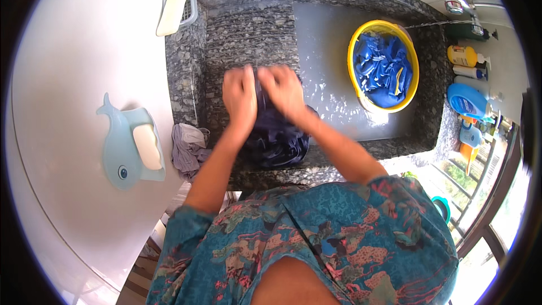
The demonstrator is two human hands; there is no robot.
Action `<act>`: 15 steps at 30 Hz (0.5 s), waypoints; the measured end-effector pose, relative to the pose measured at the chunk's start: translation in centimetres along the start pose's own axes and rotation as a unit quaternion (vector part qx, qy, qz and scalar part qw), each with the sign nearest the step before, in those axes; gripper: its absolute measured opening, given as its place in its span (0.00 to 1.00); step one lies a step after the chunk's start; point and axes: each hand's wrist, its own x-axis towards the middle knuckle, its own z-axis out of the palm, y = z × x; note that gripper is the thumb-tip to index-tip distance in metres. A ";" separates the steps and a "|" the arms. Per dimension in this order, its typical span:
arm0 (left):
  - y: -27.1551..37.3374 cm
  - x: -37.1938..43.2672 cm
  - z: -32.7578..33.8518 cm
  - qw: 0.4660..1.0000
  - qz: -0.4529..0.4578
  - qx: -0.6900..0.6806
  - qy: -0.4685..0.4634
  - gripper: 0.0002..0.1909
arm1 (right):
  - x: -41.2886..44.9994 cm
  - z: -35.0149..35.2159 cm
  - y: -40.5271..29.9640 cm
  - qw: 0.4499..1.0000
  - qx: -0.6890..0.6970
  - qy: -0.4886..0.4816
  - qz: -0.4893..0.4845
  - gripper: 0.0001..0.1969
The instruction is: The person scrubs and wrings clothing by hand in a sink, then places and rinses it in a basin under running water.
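A wet, dark navy garment (277,142) lies bunched on the ridged granite washboard (250,34) of a stone laundry sink. My left hand (240,95) grips the upper part of the cloth, its fingers curled and slightly blurred. Close beside it, my right hand (283,89) is also closed on the same cloth, thumb pointing inward. The far end of the garment is mostly hidden under both hands. To the right, a yellow-rimmed tub (352,65) stands in the sink basin (324,114) and holds soaked blue clothing (383,67).
Water runs from a wall tap (477,27) toward the tub. A pale soap bar (172,10) rests on a grey dish at the back left. A whale-shaped holder (116,148) carries another bar. Greyish crumpled cloth (189,148) sits on the left ledge. Several bottles, including a blue one (468,101), line the right ledge.
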 end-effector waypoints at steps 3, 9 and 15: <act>-2.7 -8.1 -2.6 0.977 0.185 0.097 -0.031 0.10 | -7.3 0.2 0.5 0.976 -0.075 -0.014 -0.202 0.09; -7.8 3.7 3.6 0.984 0.074 0.159 0.021 0.15 | 4.7 5.8 2.5 0.992 -0.128 -0.004 -0.014 0.14; -8.8 4.6 2.2 0.961 0.068 0.266 0.029 0.22 | 5.3 5.4 4.0 0.954 -0.283 -0.072 -0.064 0.21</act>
